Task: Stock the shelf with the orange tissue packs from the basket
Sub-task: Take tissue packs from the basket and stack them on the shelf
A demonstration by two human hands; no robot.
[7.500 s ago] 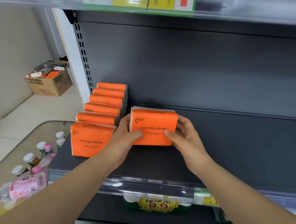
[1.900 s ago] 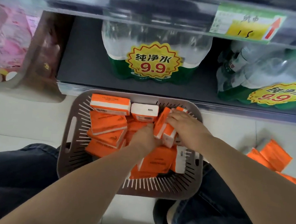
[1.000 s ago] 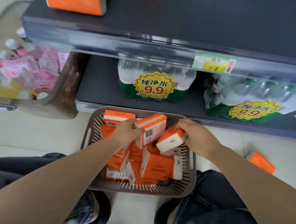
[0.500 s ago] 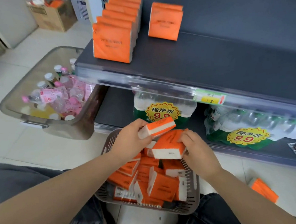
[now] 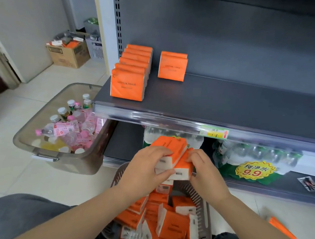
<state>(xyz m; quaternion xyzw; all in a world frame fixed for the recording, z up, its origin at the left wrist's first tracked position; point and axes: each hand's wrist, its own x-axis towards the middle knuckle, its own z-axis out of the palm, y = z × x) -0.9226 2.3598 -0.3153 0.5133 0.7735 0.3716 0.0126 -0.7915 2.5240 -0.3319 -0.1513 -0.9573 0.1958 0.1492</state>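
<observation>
My left hand (image 5: 144, 168) grips one orange tissue pack (image 5: 169, 146) and my right hand (image 5: 203, 172) grips a second orange tissue pack (image 5: 182, 167); the two packs touch above the grey basket (image 5: 207, 220). The basket sits on the floor between my knees and holds several more orange packs (image 5: 162, 224). On the dark shelf (image 5: 231, 105) a row of several upright packs (image 5: 127, 85) stands at the left end. Two more upright packs (image 5: 172, 68) stand to its right, further back.
A clear bin of pink and capped bottles (image 5: 67, 130) stands on the floor at left. Water bottle packs with 9.9 price labels (image 5: 252, 163) fill the lower shelf. One orange pack (image 5: 282, 230) lies on the floor at right. A cardboard box (image 5: 68, 55) sits by the wall.
Both hands have lifted their packs higher above the basket and brought them together. My view has tilted up, showing more of the shelf.
</observation>
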